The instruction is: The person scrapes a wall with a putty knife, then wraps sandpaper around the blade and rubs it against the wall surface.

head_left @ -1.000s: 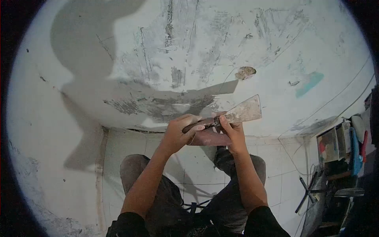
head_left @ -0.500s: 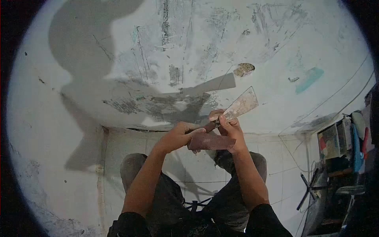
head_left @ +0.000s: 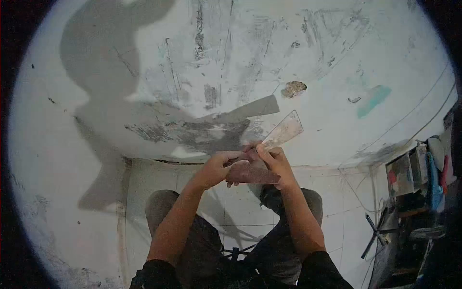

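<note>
Reddish-brown in the head view, the sheet (head_left: pixel 255 175) spans below our fingers, its left end gripped by our left hand (head_left: pixel 212 169); our right hand (head_left: pixel 280 164) clasps the scraper (head_left: pixel 286 129), blade jutting beyond the fingertips.

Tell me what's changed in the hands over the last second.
The scraper has tilted more steeply upward and shifted a little left in view, with the right hand. The strip sits slightly lower. No grip was visibly released: the right hand still has the scraper, the left hand the strip. The wall looks unchanged.
</note>
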Available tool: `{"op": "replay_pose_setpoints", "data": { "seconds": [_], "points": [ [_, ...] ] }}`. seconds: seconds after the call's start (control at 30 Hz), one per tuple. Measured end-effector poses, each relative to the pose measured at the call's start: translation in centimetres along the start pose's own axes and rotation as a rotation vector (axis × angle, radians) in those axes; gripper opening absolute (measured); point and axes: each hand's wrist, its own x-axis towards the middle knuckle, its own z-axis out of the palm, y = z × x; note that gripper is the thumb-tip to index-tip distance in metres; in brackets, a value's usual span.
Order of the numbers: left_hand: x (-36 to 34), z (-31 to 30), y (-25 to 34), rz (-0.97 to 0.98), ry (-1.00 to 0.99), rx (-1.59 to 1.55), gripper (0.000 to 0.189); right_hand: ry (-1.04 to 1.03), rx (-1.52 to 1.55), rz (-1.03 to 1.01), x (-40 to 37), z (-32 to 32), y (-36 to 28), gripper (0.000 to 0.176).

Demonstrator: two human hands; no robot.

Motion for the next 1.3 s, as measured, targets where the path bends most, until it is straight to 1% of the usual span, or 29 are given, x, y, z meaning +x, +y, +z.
{"op": "replay_pose_setpoints", "data": {
  "seconds": [0.03, 0.07, 0.1, 0.13, 0.2, 0.23, 0.27, 0.33, 0.37, 0.4, 0.47, 0.53, 0.57, 0.6, 0.63, 0.67, 0.73, 0.77, 0.8, 0.87, 0.9, 0.93, 0.97, 1.03, 1.1, 1.13, 1.17, 1.27, 1.3],
  "points": [
    [0.1, 0.1, -0.1, 0.031, 0.053, 0.039, 0.036, -0.009, -0.013, -0.048, 0.1, -0.1, 0.0, 0.043],
    [0.1, 0.2, 0.0, 0.036, 0.057, 0.038, 0.036, -0.018, -0.026, -0.096, 0.3, -0.1, -0.1, 0.047],
    [0.2, 0.3, 0.2, 0.034, 0.103, 0.041, 0.036, 0.011, 0.034, -0.049, 0.0, 0.1, -0.2, 0.059],
    [0.2, 0.3, 0.3, 0.033, 0.151, 0.043, 0.035, 0.004, 0.028, -0.049, -0.1, 0.0, -0.1, 0.059],
    [0.3, 0.3, 0.2, 0.085, 0.209, 0.017, 0.035, 0.145, 0.042, 0.038, -0.1, -0.1, 0.1, 0.07],
    [0.4, 0.3, 0.2, 0.108, 0.268, -0.015, 0.034, 0.135, 0.094, 0.04, -0.3, 0.7, -0.6, 0.078],
    [0.4, 0.2, 0.1, 0.13, 0.329, -0.047, 0.034, 0.122, 0.086, 0.043, -0.1, 0.5, -0.3, 0.078],
    [0.4, -0.5, -0.6, 0.161, 0.328, -0.05, 0.036, 0.075, 0.165, 0.056, 0.3, -0.5, 1.2, 0.082],
    [0.6, -0.6, -1.0, 0.221, 0.39, 0.074, 0.036, -0.002, 0.145, 0.043, 0.4, -0.9, 1.5, 0.086],
    [0.8, -0.6, -1.1, 0.279, 0.449, 0.199, 0.037, -0.01, 0.138, 0.041, 0.3, -0.7, 1.2, 0.086],
    [0.7, -0.4, -1.1, 0.31, 0.432, 0.228, 0.038, -0.061, 0.07, 0.012, -0.1, -0.4, 0.5, 0.086],
    [0.5, 0.0, -0.6, 0.393, 0.452, 0.37, 0.038, -0.047, 0.055, -0.018, -0.1, -0.8, 0.4, 0.084],
    [0.2, 0.0, -0.2, 0.339, 0.448, 0.478, 0.038, -0.042, -0.003, -0.05, -0.2, -1.1, 0.2, 0.083],
    [0.0, 0.0, -0.4, 0.34, 0.45, 0.474, 0.038, -0.038, -0.062, -0.08, -0.4, -1.4, -0.1, 0.082],
    [0.0, 0.0, -0.8, 0.403, 0.445, 0.566, 0.039, -0.012, -0.05, -0.052, -1.0, -1.3, -0.6, 0.074],
    [0.0, -0.1, -1.1, 0.466, 0.44, 0.659, 0.039, -0.016, -0.054, -0.055, -0.9, -1.5, -0.9, 0.074],
    [0.1, -0.1, -1.1, 0.46, 0.402, 0.688, 0.04, -0.075, -0.247, -0.041, -1.1, -2.1, -1.2, 0.06],
    [0.1, 0.0, -1.0, 0.447, 0.391, 0.752, 0.041, -0.102, -0.194, -0.081, -0.6, -2.1, -1.0, 0.051],
    [-0.1, 0.3, -0.7, 0.431, 0.376, 0.814, 0.041, -0.098, -0.197, -0.073, -0.7, -2.0, -1.0, 0.051],
    [-0.2, 0.6, -0.6, 0.426, 0.381, 0.818, 0.041, -0.043, -0.205, -0.04, -1.0, -1.2, -1.2, 0.048],
    [0.1, 0.6, -0.8, 0.522, 0.414, 0.799, 0.042, -0.041, -0.183, -0.088, -1.3, -0.4, -1.7, 0.049],
    [0.2, 0.6, -0.8, 0.617, 0.447, 0.781, 0.043, -0.039, -0.182, -0.089, -1.2, -0.6, -1.6, 0.049],
    [0.1, 0.5, -0.7, 0.569, 0.439, 0.816, 0.04, -0.07, -0.211, -0.082, -1.0, -0.9, -1.3, 0.049],
    [-0.1, 0.6, 0.0, 0.56, 0.426, 0.816, 0.04, -0.119, -0.228, -0.079, -0.8, -0.7, -1.9, 0.048],
    [0.0, 0.8, -0.2, 0.548, 0.401, 0.809, 0.04, -0.079, -0.228, -0.067, -1.0, -0.8, -1.7, 0.048],
    [0.1, 0.8, -0.5, 0.586, 0.427, 0.833, 0.041, -0.044, -0.232, -0.058, -1.1, -0.9, -1.7, 0.047],
    [0.2, 0.8, -0.7, 0.624, 0.455, 0.856, 0.042, -0.078, -0.276, -0.178, -0.9, -1.1, -1.6, 0.047],
    [0.2, 1.1, -0.8, 0.605, 0.466, 0.859, 0.043, -0.048, -0.24, -0.186, -1.0, -0.6, -1.5, 0.043],
    [0.2, 1.0, -0.9, 0.602, 0.457, 0.871, 0.045, -0.045, -0.177, -0.19, -0.9, -0.6, -1.2, 0.039]
  ]
}}
